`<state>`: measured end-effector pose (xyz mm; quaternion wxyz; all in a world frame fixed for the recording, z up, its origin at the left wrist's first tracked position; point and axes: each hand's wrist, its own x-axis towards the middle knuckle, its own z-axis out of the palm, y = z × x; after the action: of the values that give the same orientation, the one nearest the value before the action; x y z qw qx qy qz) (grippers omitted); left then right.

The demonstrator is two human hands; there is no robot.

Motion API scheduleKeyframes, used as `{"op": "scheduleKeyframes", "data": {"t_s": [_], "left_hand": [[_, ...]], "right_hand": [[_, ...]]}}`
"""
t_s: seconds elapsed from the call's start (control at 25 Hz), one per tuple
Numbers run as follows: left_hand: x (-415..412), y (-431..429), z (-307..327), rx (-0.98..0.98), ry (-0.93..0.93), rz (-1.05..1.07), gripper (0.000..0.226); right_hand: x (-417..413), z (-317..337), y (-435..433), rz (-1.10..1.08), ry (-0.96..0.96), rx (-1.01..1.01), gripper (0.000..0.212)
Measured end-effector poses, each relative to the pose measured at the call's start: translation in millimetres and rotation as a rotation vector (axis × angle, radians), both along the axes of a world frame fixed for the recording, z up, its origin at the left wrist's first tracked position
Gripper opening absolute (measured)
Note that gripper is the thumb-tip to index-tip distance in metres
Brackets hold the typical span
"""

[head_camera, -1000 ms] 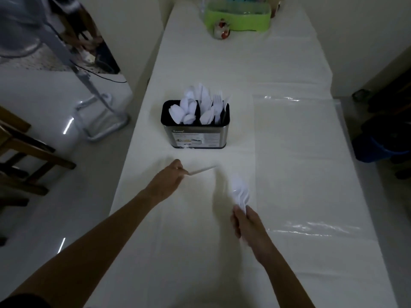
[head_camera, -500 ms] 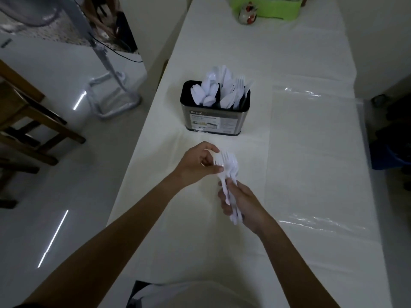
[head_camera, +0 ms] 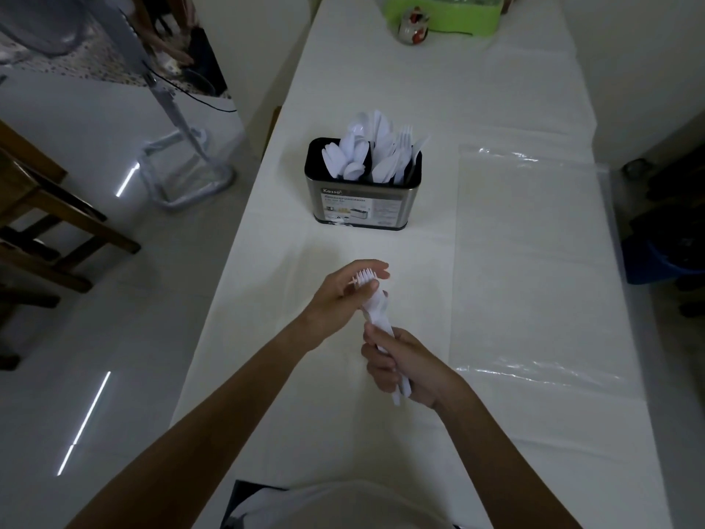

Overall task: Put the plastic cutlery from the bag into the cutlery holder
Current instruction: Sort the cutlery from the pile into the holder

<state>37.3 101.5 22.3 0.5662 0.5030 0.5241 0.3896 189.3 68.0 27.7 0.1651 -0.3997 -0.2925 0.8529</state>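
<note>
A metal cutlery holder [head_camera: 362,206] with a black rim stands on the white table, filled with white plastic spoons, knives and forks [head_camera: 375,150]. Nearer to me, my right hand [head_camera: 404,370] grips a small bundle of white plastic forks [head_camera: 377,313] by the handles. My left hand [head_camera: 343,299] wraps around the tine end of the same bundle, thumb over the tines. A flat, clear plastic bag [head_camera: 534,261] lies on the table to the right of both hands.
A green tray [head_camera: 446,13] and a small red-and-white jar [head_camera: 414,28] sit at the table's far end. Left of the table are a fan stand [head_camera: 183,158] and a wooden chair [head_camera: 45,231]; a blue bin [head_camera: 663,257] is on the right.
My left hand came over from the table to the bundle in my right hand and now covers the fork tines. The view has tipped down and closer.
</note>
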Motion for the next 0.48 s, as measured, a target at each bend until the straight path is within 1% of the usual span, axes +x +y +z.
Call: {"op": "scheduleKeyframes", "data": {"t_s": [0.08,0.12,0.2,0.28,0.36,0.4,0.48], "left_hand": [[4.1,-3.3,4.5,-0.003,-0.094,-0.049,0.023],[5.0,-4.1,6.3,0.003,-0.115,-0.056,0.021],[4.3,-3.5,6.3,0.013,-0.094,-0.035,0.018],[1.7,-2.7,4.2,0.008,-0.048,0.036,0.015],[0.1,-4.2,1.6,-0.006,-0.074,0.119,0.016],[-0.4,-5.8,0.5,-0.006,-0.104,0.143,0.018],[-1.3,-7.9,0.3,0.011,-0.135,0.15,0.021]], "right_hand": [[-2.5,0.7,-0.2,0.007,0.036,-0.052,0.037],[-3.1,1.3,-0.1,0.004,0.052,-0.067,0.034],[-4.4,-0.3,-1.1,-0.038,0.062,-0.052,0.024],[-5.1,-3.5,-2.7,-0.073,-0.018,0.043,0.022],[-6.5,-3.5,-3.8,-0.046,-0.172,0.201,0.023],[-7.4,-1.9,-4.8,-0.043,-0.212,0.258,0.025],[-8.3,0.6,-6.6,-0.096,-0.172,0.267,0.028]]}}
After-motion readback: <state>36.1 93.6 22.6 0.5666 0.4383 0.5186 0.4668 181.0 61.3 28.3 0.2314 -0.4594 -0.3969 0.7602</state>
